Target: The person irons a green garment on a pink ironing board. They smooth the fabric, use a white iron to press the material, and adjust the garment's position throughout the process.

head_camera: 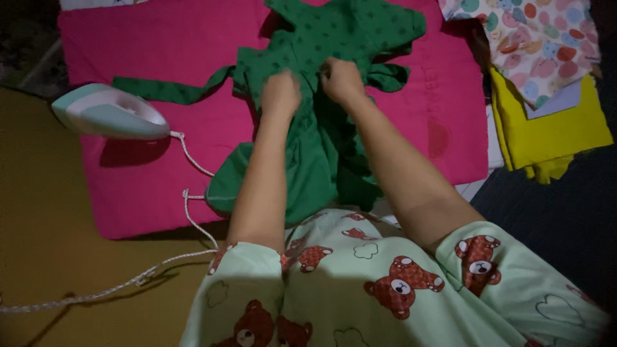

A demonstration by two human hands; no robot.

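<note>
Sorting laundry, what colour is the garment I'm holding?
Green garment with small dark dots, head view.

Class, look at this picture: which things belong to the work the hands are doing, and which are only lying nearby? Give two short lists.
In use:
- green garment, gripped by the left hand and right hand
- pink pad it lies on
- iron standing on the pad, with its white cord

Lying about:
- folded yellow cloth
- patterned cloth on top of it
</note>
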